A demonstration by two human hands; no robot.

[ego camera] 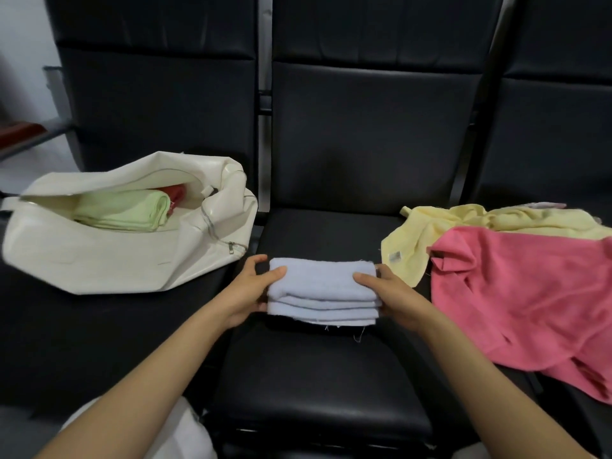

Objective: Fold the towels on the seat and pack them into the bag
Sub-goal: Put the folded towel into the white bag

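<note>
The folded pale-blue towel [323, 289] lies over the middle seat [314, 376], held at its two short ends. The left hand [246, 289] and the right hand [394, 293] each pinch one end, thumb on top and fingers apparently beneath. Whether it rests on the cushion or hangs just clear is unclear. Apply even pressure at both ends so the layers do not slide, then carry it left into the open bag [99, 260], beside the green towel [126, 210].

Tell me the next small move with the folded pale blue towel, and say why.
Probably lift the folded pale blue terry towel and carry it left to the open cream glossy bag. The left hand and right hand grip its ends, the fold looks finished, and the bag's unzipped mouth shows a folded light green towel inside.
</note>
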